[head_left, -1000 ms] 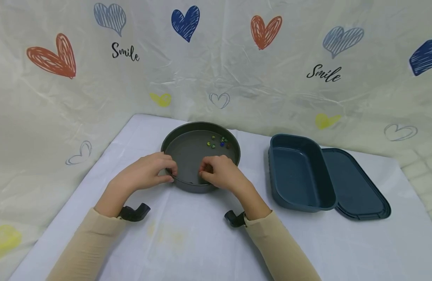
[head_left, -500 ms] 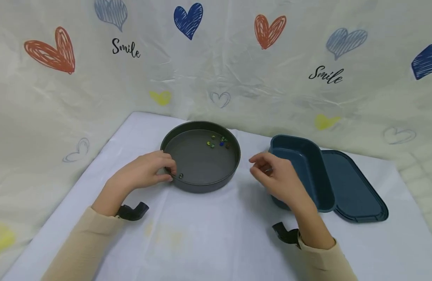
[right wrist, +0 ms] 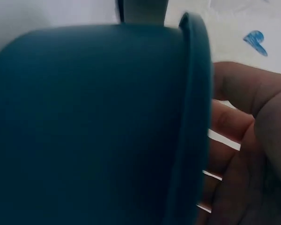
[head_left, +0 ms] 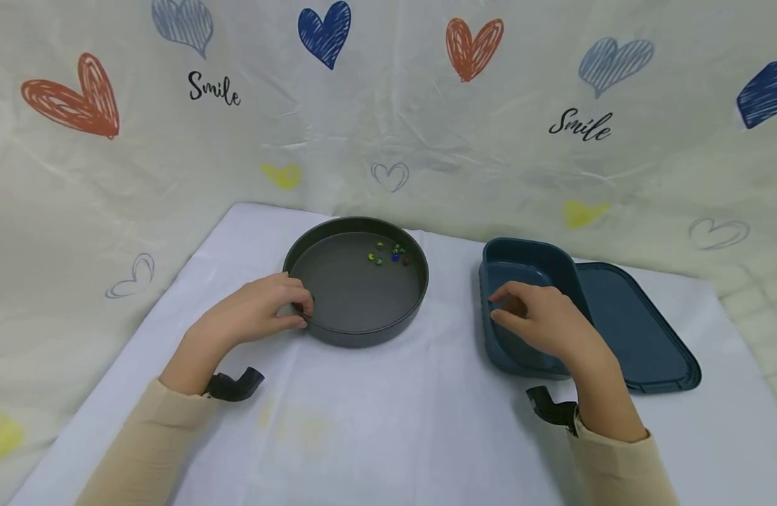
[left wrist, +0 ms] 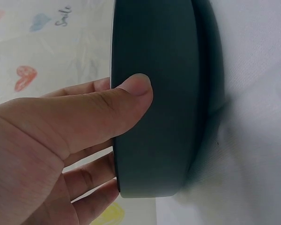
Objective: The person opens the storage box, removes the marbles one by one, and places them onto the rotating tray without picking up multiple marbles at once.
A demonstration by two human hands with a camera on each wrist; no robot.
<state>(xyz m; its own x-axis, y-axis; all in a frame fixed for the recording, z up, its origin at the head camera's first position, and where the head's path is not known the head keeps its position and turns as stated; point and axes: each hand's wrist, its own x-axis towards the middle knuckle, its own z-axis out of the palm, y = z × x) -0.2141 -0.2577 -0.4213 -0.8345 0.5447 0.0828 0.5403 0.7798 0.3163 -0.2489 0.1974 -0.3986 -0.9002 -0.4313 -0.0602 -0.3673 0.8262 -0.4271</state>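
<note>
In the head view my left hand (head_left: 256,309) grips the near left rim of a dark round cake pan (head_left: 357,337); the left wrist view has its thumb (left wrist: 136,86) on the pan's outer wall and fingers behind the rim. Several small marbles (head_left: 395,257), green, yellow, blue and brownish, lie at the pan's far right. Above a dark blue rectangular container (head_left: 527,256) hovers my right hand (head_left: 543,320), fingers bent, thumb and index tips slightly apart. No marble shows between them. The container's wall (right wrist: 98,126) hides the right fingertips in the right wrist view.
A dark blue lid (head_left: 641,337) lies to the right of the container, partly under or behind it. White cloth (head_left: 388,436) covers the table. Behind it hangs a pale sheet (head_left: 414,126) printed with hearts.
My right hand has left the pan and moved right, over the container. A dark marble seen near my left fingers half a second ago is no longer visible. The left hand keeps its hold.
</note>
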